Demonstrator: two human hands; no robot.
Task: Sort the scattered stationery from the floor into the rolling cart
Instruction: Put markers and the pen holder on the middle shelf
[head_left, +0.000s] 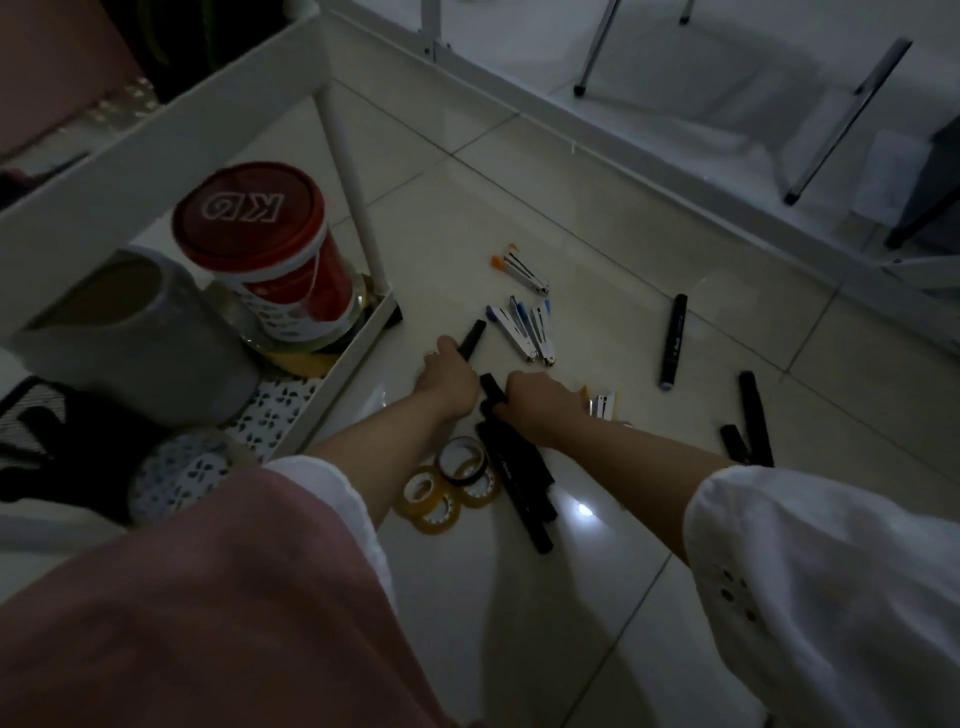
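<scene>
Stationery lies scattered on the pale tiled floor beside the white rolling cart (358, 343). My left hand (449, 376) is closed around a black marker (474, 338) that sticks out past my fingers. My right hand (540, 402) grips another black marker (491, 387), just above a pile of black markers (519, 473). Rolls of clear tape (452, 483) lie under my left forearm. Small staplers with blue ends (524, 327) and orange ends (519, 267) rest further out. More black markers lie to the right: one (674, 340) alone, others (750, 421) near my right sleeve.
The cart's lower tray holds a red-lidded tub (260, 249), a grey cylinder (135, 332), a patterned tin (176, 473) and a black mesh item (36, 421). A cart post (353, 192) rises at its corner. Chair legs (841, 130) and a white frame stand at the far side.
</scene>
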